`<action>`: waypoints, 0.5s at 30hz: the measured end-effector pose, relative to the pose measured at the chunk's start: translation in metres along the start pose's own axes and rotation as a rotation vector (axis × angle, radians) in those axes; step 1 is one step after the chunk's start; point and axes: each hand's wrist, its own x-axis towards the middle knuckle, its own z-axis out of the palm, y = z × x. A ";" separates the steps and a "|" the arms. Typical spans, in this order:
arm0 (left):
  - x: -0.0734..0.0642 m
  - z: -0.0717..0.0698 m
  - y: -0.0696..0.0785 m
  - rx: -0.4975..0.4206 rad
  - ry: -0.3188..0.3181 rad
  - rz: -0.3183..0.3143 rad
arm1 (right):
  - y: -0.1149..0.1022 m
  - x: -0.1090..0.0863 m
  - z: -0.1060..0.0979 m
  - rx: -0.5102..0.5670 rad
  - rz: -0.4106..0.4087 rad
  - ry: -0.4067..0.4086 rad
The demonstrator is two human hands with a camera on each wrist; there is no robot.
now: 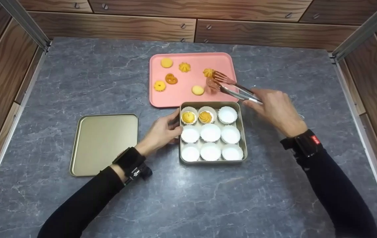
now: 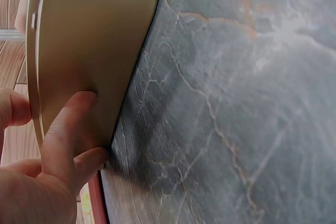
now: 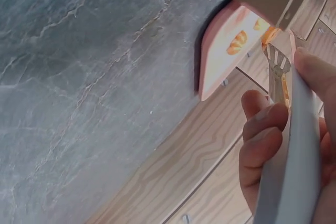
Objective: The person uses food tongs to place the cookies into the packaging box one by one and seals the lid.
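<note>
A square gold tin point(image 1: 244, 132) holds white paper cups point(image 1: 211, 133) in rows; two at the back left contain yellow cookies point(image 1: 205, 116). My left hand point(image 1: 162, 133) rests its fingertips point(image 2: 81, 100) against the tin's outer left wall. In my right hand point(image 1: 276, 107) I grip metal serving tongs point(image 1: 241, 94), their slotted heads spread over the right part of a pink tray point(image 1: 175, 101). Close beside the upper head lies a ridged cookie point(image 1: 208, 72); whether the tongs touch it I cannot tell. A smooth oval cookie point(image 1: 198, 90) lies left of the lower head.
Further left on the tray are a round cookie point(image 1: 166, 62), another ridged cookie point(image 1: 184, 67), a pretzel point(image 1: 171, 79) and a ring-shaped cookie point(image 1: 160, 86). A gold lid point(image 1: 105, 143) lies on the grey marbled table, left of my left hand. Wood-patterned panels point(image 1: 112, 24) border the table.
</note>
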 end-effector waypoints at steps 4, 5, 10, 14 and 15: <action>0.000 0.000 0.001 0.002 0.001 -0.004 | -0.001 -0.009 -0.005 0.011 -0.019 0.031; 0.000 0.000 0.001 0.001 0.001 -0.005 | -0.001 -0.012 -0.007 0.011 -0.025 0.038; 0.000 0.000 0.000 -0.005 0.003 -0.004 | -0.002 -0.023 -0.014 0.001 -0.051 0.066; 0.000 0.000 -0.002 -0.005 -0.001 -0.003 | -0.003 -0.031 -0.017 -0.010 -0.084 0.101; 0.000 0.000 -0.002 -0.008 -0.002 -0.005 | -0.003 -0.033 -0.018 -0.011 -0.090 0.109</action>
